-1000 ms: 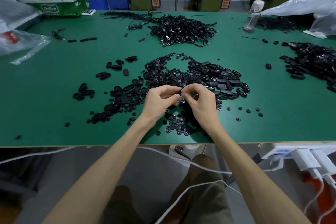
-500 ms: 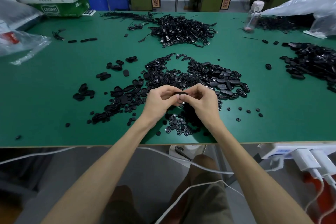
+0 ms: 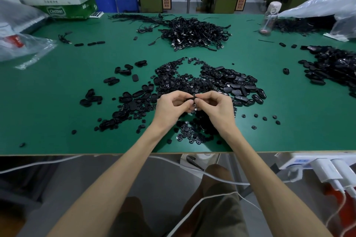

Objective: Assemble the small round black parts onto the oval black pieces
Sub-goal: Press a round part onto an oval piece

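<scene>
- The left hand point(image 3: 171, 108) and the right hand point(image 3: 216, 107) meet above the near middle of the desk point(image 3: 57, 106), fingertips almost touching.
- Together they pinch one oval black piece point(image 3: 190, 99), held level between the thumbs and forefingers of both hands.
- Whether a small round part already sits on that piece cannot be told; the fingers hide most of it.
- Directly under the hands, toward the near edge of the desk, lies a scatter of small round black parts point(image 3: 189, 133).
- Behind the hands a broad heap of round parts point(image 3: 179, 81) spreads toward the desk's middle.
- Just right of that heap sits a cluster of glossy oval pieces point(image 3: 240, 87); more oval pieces point(image 3: 133, 100) lie loose to the left.
- A few single round parts point(image 3: 264, 118) rest apart on the right.
- Another dark pile point(image 3: 335, 67) lies at the right edge.
- A tangle of black cables point(image 3: 194, 33) sits near the far edge, with a clear bottle point(image 3: 269, 18) toward the far right corner.
- A cardboard box point(image 3: 63, 4) stands at the far left corner.
</scene>
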Action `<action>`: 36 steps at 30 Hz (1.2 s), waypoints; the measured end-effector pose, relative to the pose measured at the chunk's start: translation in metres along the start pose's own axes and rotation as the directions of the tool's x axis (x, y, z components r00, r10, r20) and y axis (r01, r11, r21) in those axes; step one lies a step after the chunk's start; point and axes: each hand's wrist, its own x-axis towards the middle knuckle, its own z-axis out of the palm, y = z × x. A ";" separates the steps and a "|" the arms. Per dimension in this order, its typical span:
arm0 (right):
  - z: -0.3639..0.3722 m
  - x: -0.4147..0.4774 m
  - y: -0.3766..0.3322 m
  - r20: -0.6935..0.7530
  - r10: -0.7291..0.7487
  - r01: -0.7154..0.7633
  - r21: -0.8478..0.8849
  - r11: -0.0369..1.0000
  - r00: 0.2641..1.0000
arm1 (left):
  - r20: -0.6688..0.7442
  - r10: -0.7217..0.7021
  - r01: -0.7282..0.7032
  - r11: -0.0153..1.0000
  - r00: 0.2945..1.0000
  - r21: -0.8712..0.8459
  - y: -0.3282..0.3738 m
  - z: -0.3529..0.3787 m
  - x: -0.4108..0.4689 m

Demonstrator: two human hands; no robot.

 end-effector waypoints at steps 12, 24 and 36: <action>0.005 -0.002 -0.004 0.046 -0.049 0.053 -0.078 0.996 0.998 | -0.051 0.004 0.005 0.986 0.999 0.166 -0.001 0.001 0.000; 0.005 -0.003 -0.008 0.055 -0.086 0.091 -0.091 0.992 0.995 | -0.049 -0.035 0.030 0.995 0.998 -0.091 0.003 -0.003 0.000; -0.011 0.004 0.001 -0.411 0.160 -0.026 0.313 0.949 0.897 | -0.114 0.070 -0.016 0.910 0.991 0.413 0.008 -0.038 0.022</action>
